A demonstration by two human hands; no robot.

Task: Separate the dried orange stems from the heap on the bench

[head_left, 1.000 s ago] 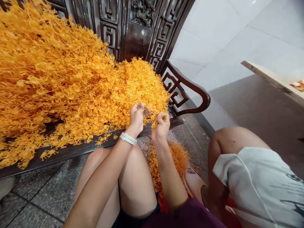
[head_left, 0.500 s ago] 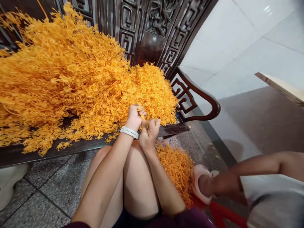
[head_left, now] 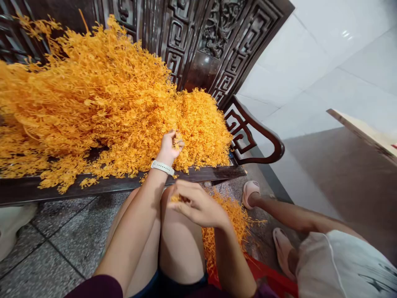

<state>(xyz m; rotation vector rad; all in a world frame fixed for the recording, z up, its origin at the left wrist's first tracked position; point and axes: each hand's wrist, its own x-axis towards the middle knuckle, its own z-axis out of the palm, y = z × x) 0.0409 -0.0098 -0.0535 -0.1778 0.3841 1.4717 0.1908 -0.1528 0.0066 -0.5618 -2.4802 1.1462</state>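
A big heap of yellow-orange plastic flower pieces (head_left: pixel 130 99) lies on a dark wooden bench (head_left: pixel 111 185). My left hand (head_left: pixel 169 145), with a white watch band on its wrist, is at the heap's front edge, its fingers curled around a small yellow-orange flower piece (head_left: pixel 177 145). Lower and nearer to me, my right hand (head_left: pixel 201 205) hovers over my knees, slightly blurred. Its curled fingers are closed on a small orange piece (head_left: pixel 176 198), partly hidden by them. The two hands are apart.
Thin orange sprigs (head_left: pixel 235 219) are piled on the floor right of my knees, beside something red (head_left: pixel 263 273). Another person's legs and pink slippers (head_left: pixel 250 192) are at the right. The bench's carved armrest (head_left: pixel 276 147) curves out; a wooden board edge (head_left: pixel 356 124) juts in.
My right hand has left my left hand and come down toward my knees with an orange piece. My left hand stays near the heap. The other person's legs have shifted, showing both slippers.
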